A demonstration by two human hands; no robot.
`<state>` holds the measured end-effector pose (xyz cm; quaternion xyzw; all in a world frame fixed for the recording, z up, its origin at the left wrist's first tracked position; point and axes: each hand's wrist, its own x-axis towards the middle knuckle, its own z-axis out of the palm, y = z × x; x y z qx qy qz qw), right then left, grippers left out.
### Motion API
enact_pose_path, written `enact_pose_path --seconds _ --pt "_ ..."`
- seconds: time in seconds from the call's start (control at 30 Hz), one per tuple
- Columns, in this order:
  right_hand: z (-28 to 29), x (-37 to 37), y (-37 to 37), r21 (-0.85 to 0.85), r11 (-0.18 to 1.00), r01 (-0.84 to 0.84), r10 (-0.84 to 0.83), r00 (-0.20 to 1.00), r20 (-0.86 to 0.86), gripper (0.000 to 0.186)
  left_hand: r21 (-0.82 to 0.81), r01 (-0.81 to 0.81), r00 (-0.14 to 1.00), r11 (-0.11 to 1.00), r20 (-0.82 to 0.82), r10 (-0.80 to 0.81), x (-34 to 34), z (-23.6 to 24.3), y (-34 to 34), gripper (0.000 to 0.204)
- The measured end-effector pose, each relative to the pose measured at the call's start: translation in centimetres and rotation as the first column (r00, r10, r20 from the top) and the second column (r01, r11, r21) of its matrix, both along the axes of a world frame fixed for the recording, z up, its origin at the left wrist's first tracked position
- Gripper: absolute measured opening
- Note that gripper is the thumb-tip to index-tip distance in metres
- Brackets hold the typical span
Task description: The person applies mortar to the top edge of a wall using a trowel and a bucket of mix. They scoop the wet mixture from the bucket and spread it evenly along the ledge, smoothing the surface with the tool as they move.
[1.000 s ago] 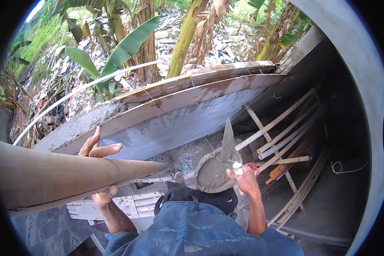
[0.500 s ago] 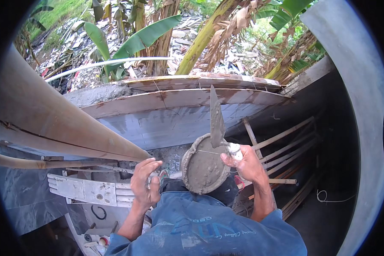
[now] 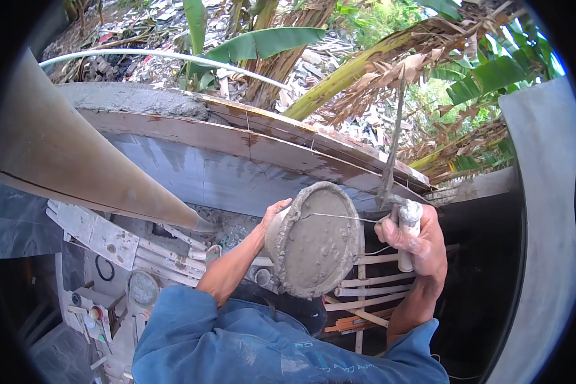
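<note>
A bucket [image 3: 274,238] of wet grey mortar [image 3: 321,246] hangs tilted in front of my chest, its mouth facing up and mortar crusted round its rim. My left hand [image 3: 272,215] grips the bucket's left side near the top, its fingers partly hidden behind it. Closed round the white handle of a trowel [image 3: 397,137], my right hand [image 3: 429,246] is just right of the bucket. The trowel's blade points up and is seen nearly edge-on, coated in mortar. A thin wire bail [image 3: 333,216] runs across the bucket's mouth to my right fingers.
Ahead, boards [image 3: 269,147] line the top of a wall, with rough grey concrete [image 3: 134,101] at the left. A thick pole [image 3: 102,153] slants in from the left. Bamboo poles [image 3: 371,285] lie below right. A grey column [image 3: 544,192] stands at right; banana plants [image 3: 358,64] grow beyond.
My left hand has moved from beside the bucket onto its left side. The bucket has risen and tilted, and my right hand with the trowel has shifted right. The view has turned.
</note>
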<state>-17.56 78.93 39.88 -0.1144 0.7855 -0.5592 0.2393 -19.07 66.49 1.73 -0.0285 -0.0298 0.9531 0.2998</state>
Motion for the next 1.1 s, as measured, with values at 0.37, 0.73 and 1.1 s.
enact_pose_path --seconds 0.37,0.73,1.1 --pt "1.8 -12.6 2.8 0.27 0.963 0.011 0.08 0.943 -0.323 0.028 0.17 -0.327 0.944 0.929 0.024 0.328 -6.9 4.3 5.8 0.05" --pt "-3.2 -17.9 3.9 0.534 0.844 -0.04 0.267 0.896 -0.355 0.024 0.128 -0.425 0.898 0.896 0.188 0.398 -8.4 6.9 6.3 0.06" --pt "-5.9 -19.7 0.9 0.435 0.898 -0.058 0.248 0.885 -0.394 0.024 0.114 -0.546 0.825 0.83 0.246 0.508 -7.3 10.0 2.5 0.068"
